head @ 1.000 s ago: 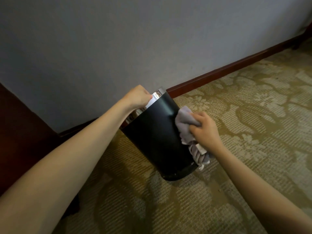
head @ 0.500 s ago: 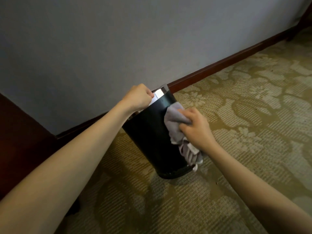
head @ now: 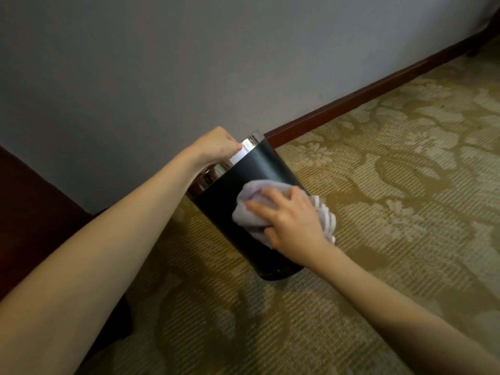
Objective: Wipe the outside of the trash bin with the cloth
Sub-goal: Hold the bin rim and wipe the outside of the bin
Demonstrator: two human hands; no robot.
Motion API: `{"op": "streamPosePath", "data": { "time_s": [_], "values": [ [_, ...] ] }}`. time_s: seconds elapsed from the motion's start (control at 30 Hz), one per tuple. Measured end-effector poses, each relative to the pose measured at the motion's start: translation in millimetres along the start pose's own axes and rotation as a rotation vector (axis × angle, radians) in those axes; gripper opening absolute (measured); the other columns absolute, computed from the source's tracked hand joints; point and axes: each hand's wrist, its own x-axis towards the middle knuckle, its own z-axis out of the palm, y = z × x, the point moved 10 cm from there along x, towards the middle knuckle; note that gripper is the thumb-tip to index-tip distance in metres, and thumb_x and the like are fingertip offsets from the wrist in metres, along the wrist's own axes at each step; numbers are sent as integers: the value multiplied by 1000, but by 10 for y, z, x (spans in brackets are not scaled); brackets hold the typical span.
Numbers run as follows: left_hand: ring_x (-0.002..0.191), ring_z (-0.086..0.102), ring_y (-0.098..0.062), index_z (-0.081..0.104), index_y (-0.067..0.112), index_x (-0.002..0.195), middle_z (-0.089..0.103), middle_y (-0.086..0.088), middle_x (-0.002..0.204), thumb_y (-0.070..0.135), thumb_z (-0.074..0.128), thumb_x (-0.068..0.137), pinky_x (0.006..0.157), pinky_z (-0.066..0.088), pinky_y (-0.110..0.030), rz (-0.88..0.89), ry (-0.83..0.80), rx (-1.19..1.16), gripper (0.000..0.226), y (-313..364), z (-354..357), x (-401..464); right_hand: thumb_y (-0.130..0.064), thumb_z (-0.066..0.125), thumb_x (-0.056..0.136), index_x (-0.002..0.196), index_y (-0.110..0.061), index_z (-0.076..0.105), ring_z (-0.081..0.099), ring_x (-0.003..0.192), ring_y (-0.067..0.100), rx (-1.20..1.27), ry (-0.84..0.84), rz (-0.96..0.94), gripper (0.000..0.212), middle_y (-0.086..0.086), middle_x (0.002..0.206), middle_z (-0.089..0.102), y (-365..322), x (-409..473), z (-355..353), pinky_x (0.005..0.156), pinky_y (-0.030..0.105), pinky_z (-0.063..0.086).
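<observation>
Far left we note dark wood furniture [head: 29, 212] against the grey wall [head: 189, 63]. Our left hand [head: 216, 146] reaches in next, fingers curled over the shiny metal rim of the trash bin [head: 243, 190] and gripping it at the top edge; something white shows just under the knuckles, what it is we cannot tell. The bin is black, tilted with its top leaning toward the wall, its base on the patterned carpet [head: 392, 185] near the dark red baseboard [head: 351, 104]. On its near outer side lies the cloth [head: 254, 209], pale lilac and bunched. Our right hand [head: 292, 217] presses it against the bin, fingers spread and bent over the folds, thumb tucked below. A striped end of the cloth sticks out right of the knuckles.
</observation>
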Motion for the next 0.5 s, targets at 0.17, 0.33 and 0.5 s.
{"op": "streamPosePath", "data": {
  "time_s": [0.17, 0.33, 0.5],
  "values": [
    [61, 37, -19, 39, 17, 60, 37, -10, 64, 13, 47, 85, 52, 27, -27, -59, -17, -64, 27, -196, -16, 18, -31, 62, 74, 113, -27, 61, 49, 97, 28, -246, -232, -301, 40, 0, 118, 57, -691, -566, 563, 72, 41, 47],
    [46, 25, -13, 31, 18, 53, 31, 0, 52, 15, 49, 87, 44, 23, -24, -12, -29, 5, 38, -227, -57, 44, -37, 56, 76, 116, -33, 58, 37, 99, 22, -54, -123, -104, 41, -3, 118, 55, -453, -175, 298, 75, 40, 42],
    [39, 23, -8, 33, 19, 52, 31, 2, 50, 20, 50, 91, 38, 22, -20, 23, -49, 43, 43, -139, -24, 85, -26, 52, 77, 123, -35, 56, 41, 96, 28, 111, 40, 312, 46, 2, 121, 52, 384, 397, -43, 74, 42, 44]
  ]
}}
